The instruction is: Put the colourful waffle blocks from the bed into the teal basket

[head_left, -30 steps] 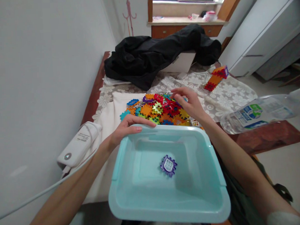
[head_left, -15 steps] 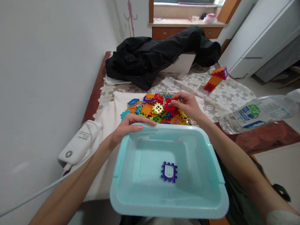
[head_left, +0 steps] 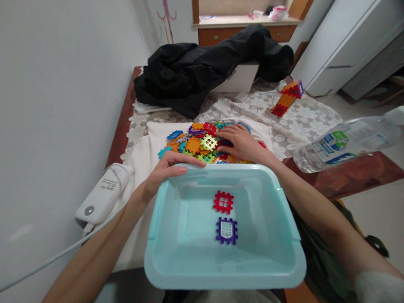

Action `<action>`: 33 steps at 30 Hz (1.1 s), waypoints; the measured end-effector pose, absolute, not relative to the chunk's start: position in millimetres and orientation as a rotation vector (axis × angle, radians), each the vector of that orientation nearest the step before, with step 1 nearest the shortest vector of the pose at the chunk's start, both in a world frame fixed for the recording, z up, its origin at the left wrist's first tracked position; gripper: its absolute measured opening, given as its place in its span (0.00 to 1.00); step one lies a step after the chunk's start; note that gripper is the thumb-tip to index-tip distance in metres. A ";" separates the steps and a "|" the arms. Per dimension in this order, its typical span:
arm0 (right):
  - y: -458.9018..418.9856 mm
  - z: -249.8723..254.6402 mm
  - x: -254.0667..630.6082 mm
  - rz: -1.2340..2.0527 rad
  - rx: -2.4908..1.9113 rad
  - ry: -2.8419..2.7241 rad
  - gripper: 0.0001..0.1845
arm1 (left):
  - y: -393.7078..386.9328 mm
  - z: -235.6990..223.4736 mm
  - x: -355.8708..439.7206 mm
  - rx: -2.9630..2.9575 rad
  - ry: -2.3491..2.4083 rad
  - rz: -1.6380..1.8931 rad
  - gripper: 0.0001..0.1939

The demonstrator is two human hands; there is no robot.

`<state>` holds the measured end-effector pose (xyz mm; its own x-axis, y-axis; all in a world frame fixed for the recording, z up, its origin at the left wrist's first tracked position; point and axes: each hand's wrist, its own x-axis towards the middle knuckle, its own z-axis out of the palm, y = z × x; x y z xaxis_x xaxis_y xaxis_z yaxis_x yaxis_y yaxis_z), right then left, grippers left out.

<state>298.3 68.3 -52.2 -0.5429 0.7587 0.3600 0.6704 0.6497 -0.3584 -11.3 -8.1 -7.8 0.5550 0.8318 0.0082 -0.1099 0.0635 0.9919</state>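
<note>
A light blue plastic tub [head_left: 180, 268] sits at the table's near edge. Inside it lie a red square building tile [head_left: 223, 202] and a purple one [head_left: 227, 230]. My left hand [head_left: 165, 168] grips the tub's far left rim, fingers curled over the edge. My right hand [head_left: 237, 141] rests palm down on a heap of colourful interlocking tiles [head_left: 197, 145] just beyond the tub, with its fingers spread flat over the pieces. The heap lies on a white cloth [head_left: 148, 149].
A white power adapter [head_left: 103, 196] with its cable lies at the left. A clear water bottle [head_left: 345, 143] lies on its side at the right. A black jacket [head_left: 198, 75] covers the far end. A small tile tower [head_left: 286, 98] stands at the far right.
A red tile has landed in the tub beside the purple one. My right hand has gone back down flat onto the heap. My left hand stays on the rim.
</note>
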 end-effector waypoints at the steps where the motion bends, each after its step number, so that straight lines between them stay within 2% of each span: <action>1: 69.2 -55.2 297.5 0.206 -1.122 -2.396 0.19 | -8.5 -7.7 -11.3 1.315 0.697 0.806 0.16; 5: 69.9 -59.2 295.0 0.113 -1.099 -2.282 0.06 | -10.0 -7.3 -10.8 1.307 0.689 0.812 0.16; 10: 71.8 -57.2 294.8 0.188 -1.022 -2.022 0.07 | -11.5 -5.5 -9.3 1.280 0.701 0.825 0.15; 12: 71.4 -52.5 293.8 0.397 -0.982 -1.791 0.11 | -11.8 -5.4 -9.2 1.264 0.700 0.814 0.15; 16: 61.9 -34.4 290.4 1.031 -0.756 -1.342 0.21 | -10.6 -8.1 -10.8 1.244 0.692 0.800 0.16; 18: 53.1 -24.8 289.3 1.233 -0.613 -1.313 0.20 | -9.5 -9.8 -12.0 1.248 0.674 0.795 0.17; 21: 41.9 -16.6 289.0 1.370 -0.431 -1.571 0.20 | -8.4 -10.5 -13.0 1.266 0.659 0.782 0.17; 24: 40.3 -17.5 289.3 1.251 -0.453 -1.745 0.26 | -9.1 -9.2 -12.7 1.269 0.674 0.784 0.17; 28: 51.0 -27.9 292.1 0.700 -0.840 -1.922 0.23 | -10.8 -7.7 -11.3 1.259 0.687 0.795 0.16; 31: 60.1 -40.3 295.2 0.352 -1.038 -2.234 0.32 | -10.9 -7.5 -10.7 1.267 0.685 0.806 0.15; 33: 64.8 -48.4 296.1 0.260 -1.080 -2.385 0.31 | -10.6 -7.9 -10.6 1.274 0.686 0.806 0.15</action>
<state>296.1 64.8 -48.4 -0.5571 0.7450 0.3669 0.6485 0.6662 -0.3682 -10.6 -10.6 -7.9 0.5569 0.8306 -0.0061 -0.1395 0.1008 0.9851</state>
